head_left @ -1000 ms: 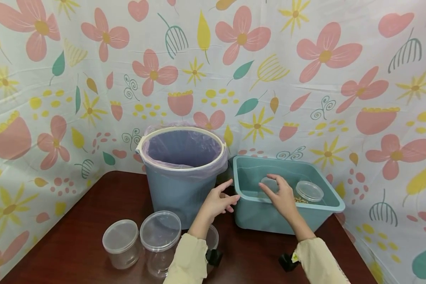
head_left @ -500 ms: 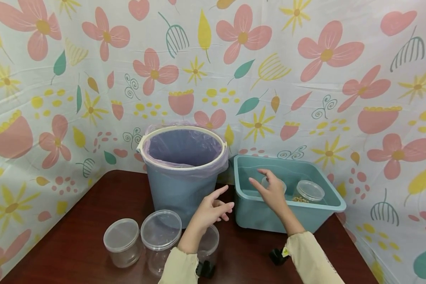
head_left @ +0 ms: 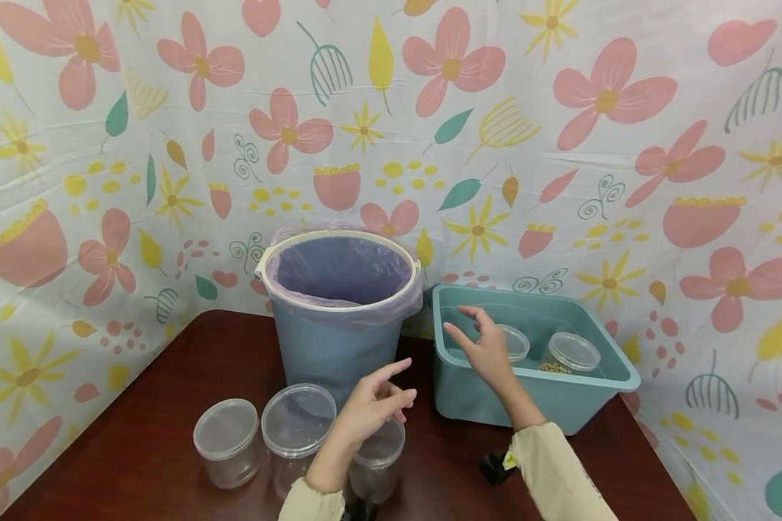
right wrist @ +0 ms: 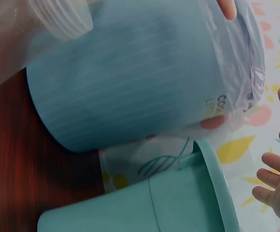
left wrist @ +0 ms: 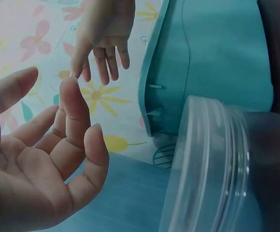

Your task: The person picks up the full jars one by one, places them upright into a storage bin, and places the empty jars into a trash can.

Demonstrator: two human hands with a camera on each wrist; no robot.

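Note:
My left hand (head_left: 368, 407) hovers over a clear lidded jar (head_left: 379, 459) at the table's front, fingers loosely bent and nothing in them. My right hand (head_left: 487, 352) is above the near left part of the teal tub (head_left: 489, 394), thumb and fingers apart, also holding nothing. Inside the tub stand a jar with small tan pieces (head_left: 570, 353) and another lidded jar (head_left: 515, 342), partly hidden by the right hand. Two more clear jars, a smaller one (head_left: 228, 441) and a larger one (head_left: 297, 427), stand left of my left hand.
A blue-grey bin (head_left: 339, 347) with a pale rim and a thin purple liner (head_left: 400, 304) stands behind the jars, left of the tub. The dark red-brown table (head_left: 137, 434) ends at a flower-printed curtain (head_left: 391, 145).
Both hands have moved left, the left one also down toward the front jar. The right hand has drawn away from the tub's left jar, which shows more now.

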